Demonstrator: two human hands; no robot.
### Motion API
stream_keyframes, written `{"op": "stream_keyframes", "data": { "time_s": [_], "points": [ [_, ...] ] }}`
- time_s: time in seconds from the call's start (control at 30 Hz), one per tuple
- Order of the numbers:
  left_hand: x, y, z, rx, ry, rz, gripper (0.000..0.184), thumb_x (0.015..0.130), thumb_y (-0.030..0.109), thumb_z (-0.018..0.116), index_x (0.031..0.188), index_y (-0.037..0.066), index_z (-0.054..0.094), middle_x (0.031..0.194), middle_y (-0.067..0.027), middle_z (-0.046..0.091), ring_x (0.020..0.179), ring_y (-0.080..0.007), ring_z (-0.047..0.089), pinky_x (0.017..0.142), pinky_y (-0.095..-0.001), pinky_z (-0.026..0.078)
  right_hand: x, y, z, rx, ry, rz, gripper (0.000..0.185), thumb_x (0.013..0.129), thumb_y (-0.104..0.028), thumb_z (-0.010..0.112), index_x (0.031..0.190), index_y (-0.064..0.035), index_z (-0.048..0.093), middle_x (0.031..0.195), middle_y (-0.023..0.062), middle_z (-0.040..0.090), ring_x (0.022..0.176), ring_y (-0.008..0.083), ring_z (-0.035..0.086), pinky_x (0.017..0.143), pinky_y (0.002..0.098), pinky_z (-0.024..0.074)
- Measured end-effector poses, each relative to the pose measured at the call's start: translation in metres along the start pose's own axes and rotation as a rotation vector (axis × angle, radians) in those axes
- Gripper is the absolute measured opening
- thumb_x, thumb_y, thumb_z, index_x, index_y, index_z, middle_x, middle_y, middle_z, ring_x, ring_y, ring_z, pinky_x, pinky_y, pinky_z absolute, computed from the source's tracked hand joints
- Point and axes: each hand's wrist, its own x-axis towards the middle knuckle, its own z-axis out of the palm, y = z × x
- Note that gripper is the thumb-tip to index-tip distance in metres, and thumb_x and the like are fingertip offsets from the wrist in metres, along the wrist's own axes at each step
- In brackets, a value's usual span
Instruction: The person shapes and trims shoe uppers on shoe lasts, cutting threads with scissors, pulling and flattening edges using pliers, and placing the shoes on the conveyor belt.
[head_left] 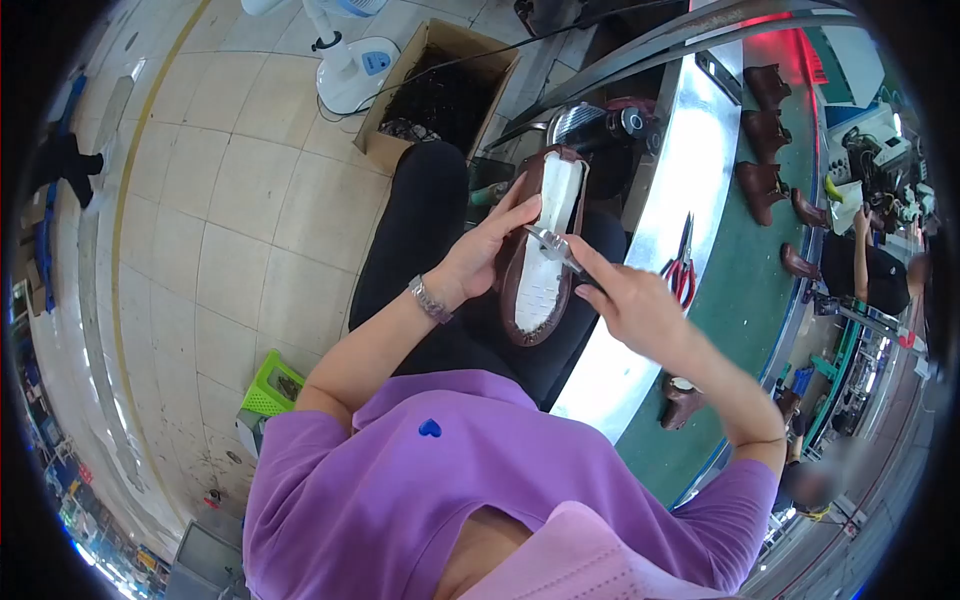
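A brown leather boot (pixel 530 300) lies sole side up across my lap, its white bottom (pixel 546 250) facing me and the leather edge folded in around it. My left hand (pixel 485 250) grips the boot's side, the thumb along its edge. My right hand (pixel 635 305) is closed around the dark handle of a metal-headed hand tool (pixel 556 245). The tool's shiny head touches or sits just over the middle of the white bottom; its jaws are too small to make out. Small marks show on the white bottom near the toe.
On the metal ledge (pixel 640 330) at right lie red-handled scissors (pixel 682 270). Several brown boots (pixel 762 190) stand on the green conveyor belt (pixel 720 400). A cardboard box (pixel 455 45) with dark scraps, a white fan base (pixel 358 75) and a green basket (pixel 272 385) are on the floor. Other people sit beyond the belt.
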Motion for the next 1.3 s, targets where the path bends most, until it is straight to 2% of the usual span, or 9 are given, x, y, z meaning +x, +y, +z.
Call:
{"op": "stream_keyframes", "data": {
  "time_s": [0.2,0.33,0.47,0.6,0.73,0.87,1.0,1.13,1.3],
  "points": [
    [-0.009,0.017,0.019,0.246,0.079,-0.007,0.074,0.098,0.036,0.057,0.156,0.015,0.017,0.145,-0.009,0.042,0.129,-0.0159,0.043,0.105,-0.0302,0.037,0.051,0.002,-0.055,0.02,0.218,-0.261,0.065,0.094,-0.023,0.06,0.151,-0.0277,0.029,0.067,0.0179,0.062,0.064,0.0383,0.065,0.059,0.0472,0.0504],
    [-0.005,0.016,0.014,0.396,0.115,0.039,0.068,0.099,0.034,0.055,0.155,0.012,0.022,0.14,-0.0058,0.046,0.122,-0.0125,0.048,0.102,-0.0289,0.04,0.073,0.012,-0.065,-0.508,-0.197,-0.041,0.067,0.094,-0.02,0.06,0.152,-0.0243,0.027,0.076,0.016,0.066,0.064,0.0334,0.066,0.055,0.0434,0.0522],
    [-0.007,0.026,0.011,0.33,0.059,-0.091,0.065,0.098,0.032,0.058,0.151,0.012,0.028,0.135,-0.0048,0.049,0.119,-0.0118,0.051,0.098,-0.0297,0.043,0.06,0.027,-0.034,-0.11,0.324,-0.402,0.069,0.094,-0.02,0.06,0.153,-0.0289,0.025,0.069,0.0131,0.064,0.059,0.0305,0.064,0.051,0.0405,0.0513],
    [-0.012,0.026,0.004,0.312,0.004,-0.14,0.063,0.098,0.031,0.057,0.152,0.016,0.028,0.137,-0.0052,0.049,0.122,-0.0131,0.05,0.102,-0.0329,0.042,0.058,0.007,-0.051,-0.515,-0.227,-0.099,0.07,0.092,-0.015,0.062,0.152,-0.0246,0.028,0.079,0.0152,0.068,0.064,0.0321,0.066,0.056,0.0403,0.0541],
    [-0.035,0.015,0.002,0.0,0.037,-0.139,0.07,0.099,0.028,0.057,0.156,0.014,0.018,0.146,-0.0074,0.041,0.13,-0.0151,0.044,0.107,-0.0329,0.037,0.043,0.005,-0.024,-0.025,0.301,-0.311,0.071,0.093,-0.018,0.06,0.153,-0.0295,0.024,0.068,0.0136,0.064,0.057,0.0303,0.065,0.05,0.0399,0.0523],
    [-0.034,0.003,0.01,0.237,0.098,0.008,0.065,0.101,0.029,0.053,0.154,0.009,0.021,0.146,-0.0066,0.041,0.133,-0.0151,0.04,0.11,-0.0322,0.034,0.05,-0.011,-0.039,-0.432,-0.27,-0.041,0.076,0.091,-0.012,0.061,0.154,-0.0248,0.02,0.08,0.0177,0.069,0.066,0.0328,0.068,0.056,0.0405,0.0552],
    [-0.038,0.005,0.01,0.373,0.069,0.011,0.064,0.095,0.026,0.062,0.147,0.006,0.031,0.139,-0.0078,0.045,0.127,-0.0148,0.044,0.105,-0.0317,0.038,0.035,-0.005,-0.013,0.05,0.217,-0.258,0.074,0.094,-0.017,0.058,0.154,-0.0327,0.018,0.068,0.014,0.065,0.055,0.0316,0.065,0.048,0.042,0.0514],
    [-0.045,-0.006,-0.002,0.441,0.001,-0.078,0.061,0.09,0.022,0.071,0.14,0.004,0.043,0.129,-0.0065,0.054,0.118,-0.0135,0.051,0.1,-0.0304,0.042,0.04,-0.02,-0.03,-0.331,-0.244,-0.055,0.078,0.092,-0.012,0.06,0.154,-0.0284,0.017,0.077,0.0182,0.068,0.059,0.0336,0.066,0.05,0.0421,0.0513],
    [-0.066,-0.032,-0.009,0.488,0.051,-0.205,0.046,0.087,0.022,0.074,0.125,0.002,0.058,0.116,-0.0038,0.064,0.106,-0.0135,0.059,0.096,-0.0301,0.045,0.021,-0.022,-0.005,0.024,0.032,-0.119,0.085,0.085,-0.009,0.057,0.155,-0.033,0.015,0.061,0.0168,0.062,0.053,0.031,0.064,0.046,0.0409,0.0494]
  ]
}}
